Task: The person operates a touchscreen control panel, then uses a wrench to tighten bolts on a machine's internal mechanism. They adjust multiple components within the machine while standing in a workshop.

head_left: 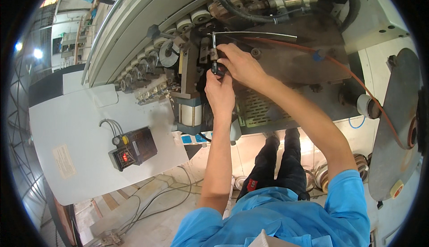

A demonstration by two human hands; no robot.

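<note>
Both my hands meet at a small black part (216,67) in front of the machine head. My left hand (220,96) reaches up from below, thumb and fingertips pinched on the part's lower end. From the right comes my right hand (243,66), its fingers bent round the same part and partly hiding it. Just above the fingers sits a small metal block (213,54). A thin L-shaped metal rod, looking like a hex key (254,33), has its short leg down at this block and its long leg stretching right above the machine plate (299,61).
An orange strip (357,79) runs from the large grey reel (388,113) to the machine, past a blue piece (318,55). Rollers (184,25) line the rail at left. A black control box (133,148) with a lit display rests on the white panel (80,130).
</note>
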